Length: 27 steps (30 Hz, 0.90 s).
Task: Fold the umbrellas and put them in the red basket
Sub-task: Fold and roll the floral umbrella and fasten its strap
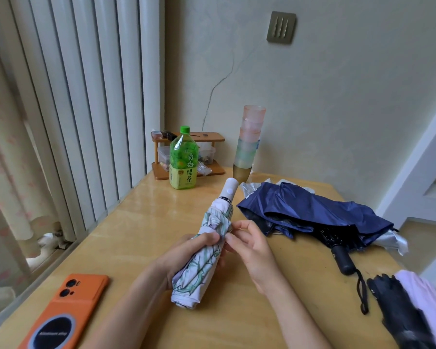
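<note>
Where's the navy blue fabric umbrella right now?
Head view: the navy blue umbrella lies loosely collapsed on the wooden table's right side, just right of the right hand pinching the white floral umbrella.

The white umbrella (pixel 207 250) I hold carries a green leaf print with lilac touches. At two o'clock lies a navy umbrella (pixel 312 210) with a black handle (pixel 342 258). At four, a black-and-lilac umbrella (pixel 413 306). Orange phone (pixel 68 308) at eight; green-capped bottle (pixel 183 159) at eleven; pink and green cups (pixel 249 137) at twelve.

Soft daylight from the left, faint shadows, sharp centre, wide-angle bending at edges.
</note>
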{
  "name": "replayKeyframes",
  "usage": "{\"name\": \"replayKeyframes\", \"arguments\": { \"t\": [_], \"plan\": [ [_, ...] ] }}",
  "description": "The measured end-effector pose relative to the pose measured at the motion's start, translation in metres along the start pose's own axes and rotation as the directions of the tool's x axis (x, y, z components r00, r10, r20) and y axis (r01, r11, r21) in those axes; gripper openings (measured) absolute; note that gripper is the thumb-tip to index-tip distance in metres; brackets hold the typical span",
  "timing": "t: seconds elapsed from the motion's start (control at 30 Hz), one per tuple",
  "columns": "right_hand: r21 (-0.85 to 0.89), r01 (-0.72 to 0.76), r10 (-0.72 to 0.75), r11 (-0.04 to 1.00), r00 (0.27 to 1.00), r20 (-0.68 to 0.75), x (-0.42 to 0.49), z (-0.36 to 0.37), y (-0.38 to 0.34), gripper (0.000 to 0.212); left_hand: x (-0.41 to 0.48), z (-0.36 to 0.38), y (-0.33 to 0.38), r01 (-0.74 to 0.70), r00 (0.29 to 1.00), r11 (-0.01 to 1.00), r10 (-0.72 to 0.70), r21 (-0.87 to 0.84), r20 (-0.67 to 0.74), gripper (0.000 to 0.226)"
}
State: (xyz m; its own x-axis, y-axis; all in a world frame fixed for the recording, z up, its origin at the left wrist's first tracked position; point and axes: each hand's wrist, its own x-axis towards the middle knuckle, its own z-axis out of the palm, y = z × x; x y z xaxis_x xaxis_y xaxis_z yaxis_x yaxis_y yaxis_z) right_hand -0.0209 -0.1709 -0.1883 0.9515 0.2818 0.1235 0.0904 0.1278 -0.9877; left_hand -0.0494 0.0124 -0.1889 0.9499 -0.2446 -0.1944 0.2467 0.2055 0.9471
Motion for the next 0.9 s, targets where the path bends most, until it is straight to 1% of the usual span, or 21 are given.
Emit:
{"name": "replayKeyframes", "arguments": {
  "t": [0.07,0.1,0.2,0.3,0.4,0.47,0.57,0.73,0.8,0.9],
  "plan": [
    [0.065,-0.020,0.020,0.998,1.000,0.005,-0.001,0.001,0.001,0.025,-0.001,0.002,0.000,0.009,1.000,1.000,-0.009,0.003,-0.024,0.068],
    [0.064,-0.022,0.021,0.998,1.000,0.007,-0.001,0.001,0.002,0.024,-0.001,0.003,0.000,0.024,0.999,1.000,-0.024,-0.001,-0.032,0.067],
    [-0.029,0.011,-0.011,1.000,1.000,0.007,-0.001,0.002,0.005,0.023,0.001,0.004,0.001,0.038,0.999,0.998,-0.039,-0.052,-0.032,0.068],
    [-0.093,0.081,-0.082,0.992,0.996,-0.016,-0.002,0.002,0.006,0.026,0.002,0.003,0.004,0.078,0.996,0.987,-0.072,-0.141,0.043,0.072],
    [-0.159,0.136,-0.141,0.978,0.990,-0.019,0.000,0.001,0.008,0.023,-0.002,0.001,0.004,0.130,0.984,0.984,-0.114,-0.120,0.134,0.057],
    [-0.173,0.152,-0.156,0.973,0.988,-0.010,0.002,0.000,0.009,0.022,-0.006,0.002,0.004,0.106,0.987,0.991,-0.095,-0.080,0.129,0.047],
    [-0.155,0.156,-0.161,0.976,0.987,-0.019,0.004,-0.001,0.007,0.023,-0.009,0.008,0.006,0.042,0.994,0.998,-0.037,-0.046,0.105,0.041],
    [-0.164,0.137,-0.145,0.977,0.989,-0.034,0.003,-0.002,0.005,0.024,-0.008,0.017,0.005,0.004,0.999,1.000,-0.003,-0.012,0.052,0.036],
    [-0.163,0.121,-0.127,0.979,0.991,-0.030,0.002,0.000,0.004,0.024,-0.007,0.019,0.003,-0.019,1.000,1.000,0.019,-0.022,-0.008,0.032],
    [-0.132,0.092,-0.095,0.987,0.995,-0.012,0.000,0.007,0.002,0.023,-0.002,0.022,-0.001,-0.103,0.982,0.993,0.093,-0.055,-0.162,0.032]
  ]
}}
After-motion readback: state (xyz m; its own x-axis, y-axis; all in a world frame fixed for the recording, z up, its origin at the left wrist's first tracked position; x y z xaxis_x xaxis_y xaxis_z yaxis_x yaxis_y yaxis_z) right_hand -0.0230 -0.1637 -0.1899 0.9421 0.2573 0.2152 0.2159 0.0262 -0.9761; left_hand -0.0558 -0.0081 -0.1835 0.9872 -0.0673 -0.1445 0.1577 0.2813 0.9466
